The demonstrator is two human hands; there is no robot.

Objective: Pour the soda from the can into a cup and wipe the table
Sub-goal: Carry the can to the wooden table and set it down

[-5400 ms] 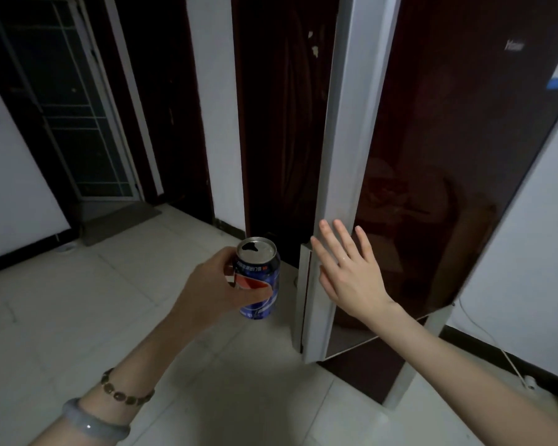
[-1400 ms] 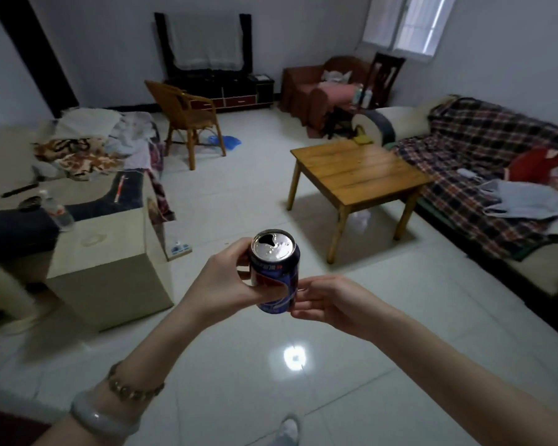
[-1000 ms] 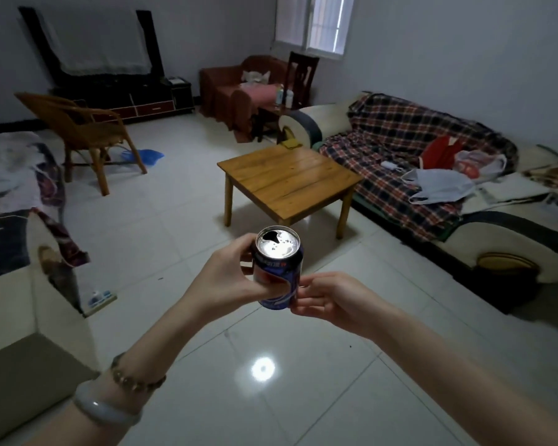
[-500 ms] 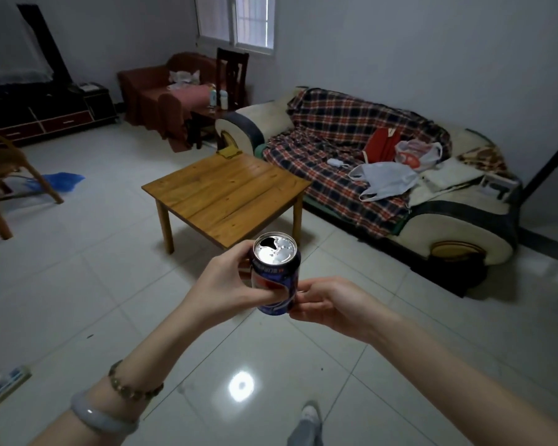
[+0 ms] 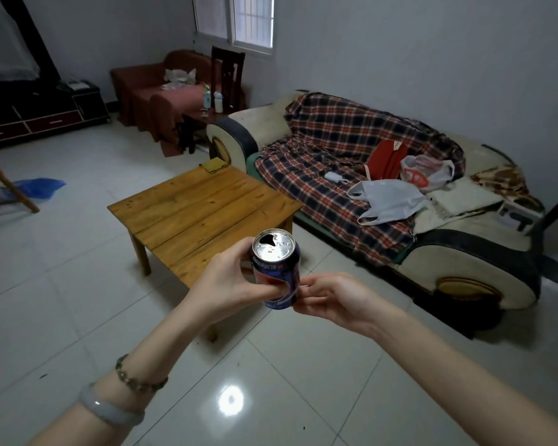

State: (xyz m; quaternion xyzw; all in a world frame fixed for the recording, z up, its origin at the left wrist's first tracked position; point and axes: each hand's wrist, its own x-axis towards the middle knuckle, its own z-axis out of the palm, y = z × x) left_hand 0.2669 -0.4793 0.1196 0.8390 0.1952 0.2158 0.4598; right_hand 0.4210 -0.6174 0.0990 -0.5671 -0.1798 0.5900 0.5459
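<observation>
An opened blue soda can [image 5: 276,268] is held upright at chest height in front of me. My left hand [image 5: 226,281] grips its side, thumb across the front. My right hand [image 5: 332,299] is at the can's lower right, its curled fingertips touching the can near the bottom. Just beyond the can stands a low wooden table [image 5: 203,207] with a small yellow-green cloth [image 5: 211,165] at its far corner. No cup is in view.
A sofa [image 5: 384,194] with a plaid blanket, plastic bags and a red item runs along the right wall. A brown armchair [image 5: 155,88], a dark chair and a TV cabinet [image 5: 42,114] stand at the back. Shiny tiled floor lies around the table.
The view has swung right and moved closer to the wooden table and sofa. Both hands have kept the same hold on the can.
</observation>
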